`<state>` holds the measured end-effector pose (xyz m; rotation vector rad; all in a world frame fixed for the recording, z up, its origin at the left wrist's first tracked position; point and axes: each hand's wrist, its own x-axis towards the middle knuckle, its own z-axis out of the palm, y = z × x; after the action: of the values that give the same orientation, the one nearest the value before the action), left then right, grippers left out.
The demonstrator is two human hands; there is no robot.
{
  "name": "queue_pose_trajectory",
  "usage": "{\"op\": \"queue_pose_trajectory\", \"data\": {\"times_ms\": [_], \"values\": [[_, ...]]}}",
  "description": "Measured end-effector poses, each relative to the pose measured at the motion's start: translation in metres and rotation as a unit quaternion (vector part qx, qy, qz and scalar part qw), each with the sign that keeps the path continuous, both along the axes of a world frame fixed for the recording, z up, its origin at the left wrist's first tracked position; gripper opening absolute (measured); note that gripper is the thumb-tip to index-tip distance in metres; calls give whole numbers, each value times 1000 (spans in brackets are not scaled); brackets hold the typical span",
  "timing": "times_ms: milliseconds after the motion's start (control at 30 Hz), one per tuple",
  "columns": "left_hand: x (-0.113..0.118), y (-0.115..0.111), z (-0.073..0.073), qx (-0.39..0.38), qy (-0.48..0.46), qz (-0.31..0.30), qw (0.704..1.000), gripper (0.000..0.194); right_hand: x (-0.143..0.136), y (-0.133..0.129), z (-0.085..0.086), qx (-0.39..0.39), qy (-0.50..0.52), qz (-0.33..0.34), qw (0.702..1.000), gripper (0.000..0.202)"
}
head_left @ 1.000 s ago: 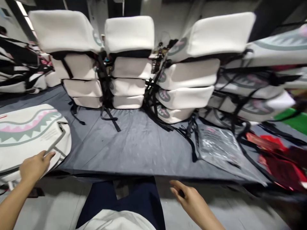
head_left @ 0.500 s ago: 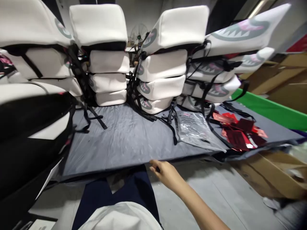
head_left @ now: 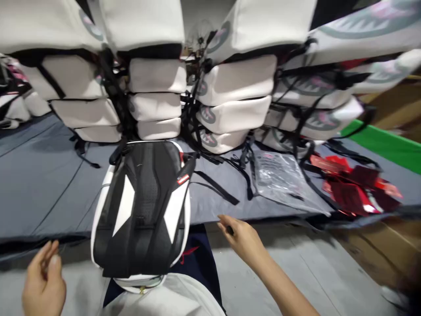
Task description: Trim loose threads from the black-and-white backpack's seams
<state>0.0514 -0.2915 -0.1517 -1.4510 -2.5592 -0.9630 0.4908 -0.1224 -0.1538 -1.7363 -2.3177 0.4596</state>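
A black-and-white backpack [head_left: 148, 188] lies on the table's front edge before me, its back panel and shoulder straps facing up. Its lower end overhangs the edge toward my lap. My left hand [head_left: 44, 281] is to the left of the backpack, apart from it, fingers open and holding nothing. On the other side, my right hand [head_left: 243, 239] hovers just off the table edge, fingers curled round a small dark object [head_left: 229, 230]. Most of that object is hidden, so its kind cannot be told.
Stacks of white backpacks [head_left: 158, 74] with dangling black straps line the back of the grey-covered table [head_left: 42, 175]. To the right lie a clear plastic bag [head_left: 279, 175] and a pile of red tags [head_left: 355, 184]. A green panel [head_left: 384, 145] and cardboard boxes [head_left: 378, 250] stand farther right.
The backpack has come from the left onto the table in front of me. My left hand has come into view, empty. My right hand stays curled near the edge; the view has shifted slightly.
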Motion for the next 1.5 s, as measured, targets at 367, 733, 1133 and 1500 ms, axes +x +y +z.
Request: {"op": "queue_pose_trajectory", "data": {"times_ms": [367,733,1133,1500], "values": [[62,86,-24,-96,76,-224,967,64,-160,-1,27,163,8,347,923,16],[95,68,-59,-94,123,-200,968,80,-149,-5,0,170,-22,328,929,22],[141,40,-127,-46,132,-260,955,108,-214,39,34,94,-135,143,976,50],[134,42,-123,-41,128,-274,952,99,-215,71,63,2,-63,185,981,24]]}}
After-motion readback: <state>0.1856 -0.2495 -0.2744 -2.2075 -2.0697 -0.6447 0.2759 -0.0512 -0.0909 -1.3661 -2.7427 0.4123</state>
